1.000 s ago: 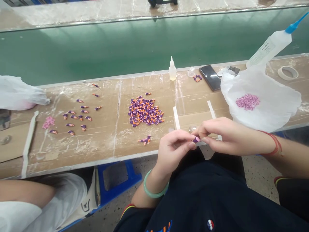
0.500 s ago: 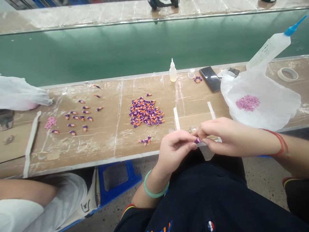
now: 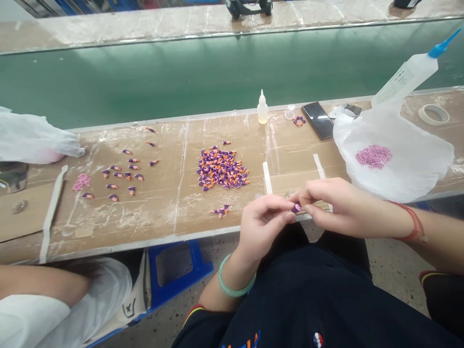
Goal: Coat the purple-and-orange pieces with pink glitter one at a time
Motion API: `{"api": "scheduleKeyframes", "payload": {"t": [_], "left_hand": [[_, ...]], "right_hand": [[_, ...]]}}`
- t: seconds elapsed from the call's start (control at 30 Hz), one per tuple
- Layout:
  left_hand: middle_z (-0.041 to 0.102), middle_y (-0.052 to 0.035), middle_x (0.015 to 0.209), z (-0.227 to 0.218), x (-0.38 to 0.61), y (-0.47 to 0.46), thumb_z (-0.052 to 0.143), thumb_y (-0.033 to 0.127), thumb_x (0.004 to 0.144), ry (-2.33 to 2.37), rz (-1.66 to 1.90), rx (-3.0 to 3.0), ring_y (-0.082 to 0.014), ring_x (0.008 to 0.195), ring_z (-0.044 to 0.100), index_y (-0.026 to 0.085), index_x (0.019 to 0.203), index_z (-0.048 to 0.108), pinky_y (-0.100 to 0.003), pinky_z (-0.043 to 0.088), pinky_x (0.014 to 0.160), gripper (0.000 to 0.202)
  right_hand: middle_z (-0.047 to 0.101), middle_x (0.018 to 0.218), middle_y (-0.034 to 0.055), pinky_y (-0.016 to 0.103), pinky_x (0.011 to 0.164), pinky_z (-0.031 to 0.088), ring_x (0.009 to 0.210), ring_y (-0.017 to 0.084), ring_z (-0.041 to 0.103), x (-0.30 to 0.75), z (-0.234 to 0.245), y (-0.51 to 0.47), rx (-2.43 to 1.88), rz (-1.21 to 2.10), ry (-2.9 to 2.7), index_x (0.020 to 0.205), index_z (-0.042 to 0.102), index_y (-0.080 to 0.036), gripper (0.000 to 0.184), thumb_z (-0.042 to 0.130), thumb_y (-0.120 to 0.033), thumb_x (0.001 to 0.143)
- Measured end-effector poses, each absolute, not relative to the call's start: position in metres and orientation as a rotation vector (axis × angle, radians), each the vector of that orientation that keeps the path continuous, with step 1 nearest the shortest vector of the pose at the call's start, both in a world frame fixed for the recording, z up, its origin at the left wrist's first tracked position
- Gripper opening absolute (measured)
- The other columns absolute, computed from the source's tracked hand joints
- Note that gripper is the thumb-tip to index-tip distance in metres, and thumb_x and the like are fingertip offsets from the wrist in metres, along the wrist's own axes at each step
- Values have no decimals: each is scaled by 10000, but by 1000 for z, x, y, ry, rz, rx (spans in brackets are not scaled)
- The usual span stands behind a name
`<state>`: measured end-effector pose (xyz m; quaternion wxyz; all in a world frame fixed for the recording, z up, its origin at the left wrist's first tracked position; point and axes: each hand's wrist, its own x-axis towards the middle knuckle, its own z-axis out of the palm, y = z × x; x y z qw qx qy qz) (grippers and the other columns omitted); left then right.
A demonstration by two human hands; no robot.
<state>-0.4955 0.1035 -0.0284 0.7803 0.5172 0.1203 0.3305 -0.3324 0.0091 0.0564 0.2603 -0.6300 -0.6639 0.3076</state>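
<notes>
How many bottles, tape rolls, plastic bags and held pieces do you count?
Bottles: 2 (small bottle, large bottle)
Tape roll: 1
Plastic bags: 2 (left bag, right bag)
Purple piece between left hand and right hand: 1
Total: 6

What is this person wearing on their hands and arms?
No gloves. The left hand has a smooth pale green bangle at its wrist; the right hand has a thin red string bracelet. Dark sleeve edges with red and yellow trim end near the elbows.
</notes>
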Motion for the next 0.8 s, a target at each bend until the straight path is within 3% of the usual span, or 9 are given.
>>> {"api": "scheduleKeyframes", "payload": {"t": [0.47, 0.8], "left_hand": [[763, -30, 787, -26, -497, 105, 812, 232, 799, 245, 711, 1165, -104, 599, 676, 206, 846, 789, -221, 581, 630, 58], [764, -40, 768, -31, -498, 105, 827, 285, 782, 289, 744, 1180, -121, 583, 684, 198, 822, 786, -231, 584, 602, 103]], "right_hand": [[610, 700, -3, 244, 563, 329, 604, 119, 520, -332, 63, 11, -1723, 799, -1922, 777, 524, -188, 134, 458, -120, 871], [636, 793, 14, 251, 599, 363, 672, 130, 550, -336, 58, 11, -1672, 778, -1944, 789, 425, -210, 170, 451, -65, 875]]}}
